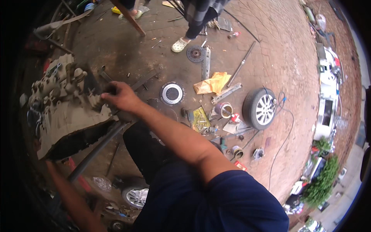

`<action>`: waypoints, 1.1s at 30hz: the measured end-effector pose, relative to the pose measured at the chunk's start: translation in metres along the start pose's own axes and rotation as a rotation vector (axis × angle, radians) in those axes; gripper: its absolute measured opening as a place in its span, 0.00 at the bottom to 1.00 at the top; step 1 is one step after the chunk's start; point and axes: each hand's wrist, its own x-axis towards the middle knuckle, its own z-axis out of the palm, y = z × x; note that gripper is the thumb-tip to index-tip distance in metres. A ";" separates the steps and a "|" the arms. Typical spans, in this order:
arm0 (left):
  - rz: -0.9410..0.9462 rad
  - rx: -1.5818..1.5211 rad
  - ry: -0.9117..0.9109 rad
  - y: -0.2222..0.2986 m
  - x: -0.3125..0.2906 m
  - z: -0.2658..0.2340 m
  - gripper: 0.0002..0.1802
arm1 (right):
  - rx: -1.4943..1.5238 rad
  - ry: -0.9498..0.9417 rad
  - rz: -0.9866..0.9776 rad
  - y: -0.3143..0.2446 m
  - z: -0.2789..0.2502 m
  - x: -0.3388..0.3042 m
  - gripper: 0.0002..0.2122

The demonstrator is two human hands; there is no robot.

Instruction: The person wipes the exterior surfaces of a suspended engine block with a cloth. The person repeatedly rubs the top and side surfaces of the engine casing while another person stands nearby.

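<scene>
A large grey metal engine or gearbox casing (73, 116) fills the left side, with bolts, ports and fittings along its upper face. At its right edge is my right hand (121, 96), fingers curled and thumb against the metal. Whatever lies between those fingers is too small or hidden to make out. My left forearm (71, 195) rises from the lower left to the casing's near corner, where the left hand is dim and mostly hidden. A dark metal bar (96, 149) runs slantwise below the casing.
On the ground lie a round clutch cover (172, 93), a clutch disc (196, 53), a yellow cloth (212, 83), an alloy wheel (259, 109), an open tin (224, 110) and a yellow tray of small parts (200, 119). Another person's shoe (180, 45) stands at the far side.
</scene>
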 end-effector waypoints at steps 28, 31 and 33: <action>-0.095 0.126 -0.172 0.146 -0.003 0.012 0.24 | -0.383 -0.139 -0.138 0.008 0.007 0.041 0.13; -0.095 0.121 -0.178 0.149 -0.010 0.013 0.24 | -0.379 -0.094 -0.206 0.014 0.004 0.044 0.13; -0.094 0.110 -0.184 0.153 -0.014 0.013 0.24 | -0.440 0.037 -0.121 0.020 0.018 0.048 0.14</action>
